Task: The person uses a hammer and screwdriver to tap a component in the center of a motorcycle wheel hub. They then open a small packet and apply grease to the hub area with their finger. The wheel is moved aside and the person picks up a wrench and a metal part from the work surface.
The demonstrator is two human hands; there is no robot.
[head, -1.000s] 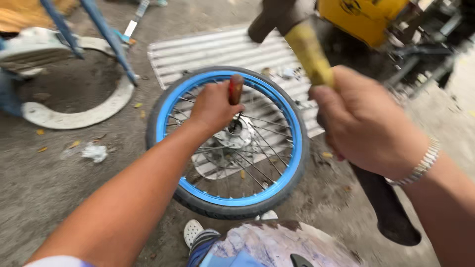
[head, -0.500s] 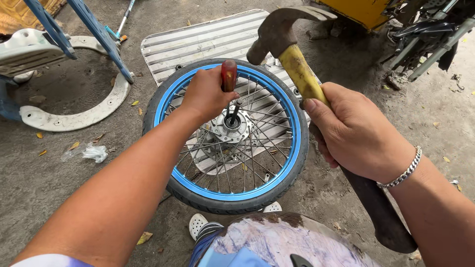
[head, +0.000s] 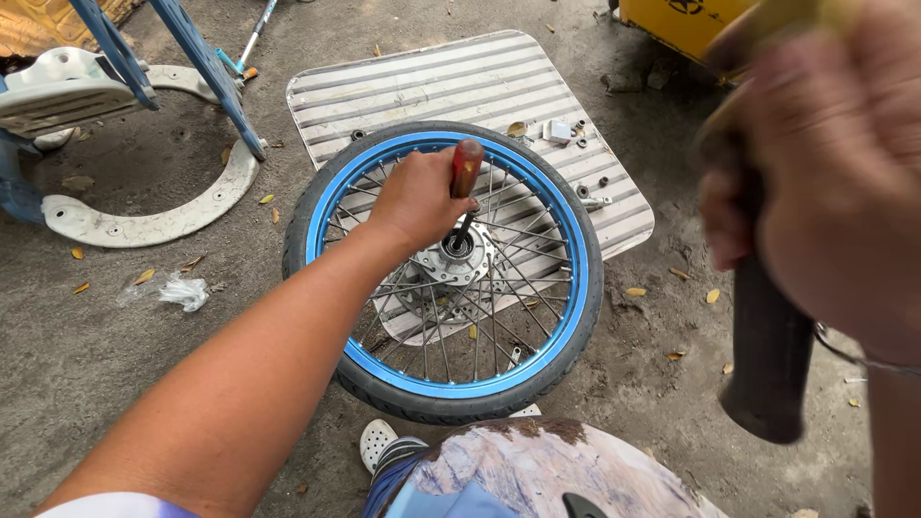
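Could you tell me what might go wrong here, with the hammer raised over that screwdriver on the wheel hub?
The left hand wraps the screwdriver just below its red handle top, so a slightly off blow could hit the fingers. The hammer in the right hand is blurred, so its aim is hard to judge. The tip stands on the hub and could glance into the spokes.

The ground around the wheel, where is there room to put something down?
Bare concrete lies left of the wheel, between its tyre and the white curved panel, with only a crumpled wrapper and leaves. More lies right of the tyre, below the ribbed metal sheet. That sheet's right edge is crowded with small parts. The left hand holds a screwdriver at the hub.
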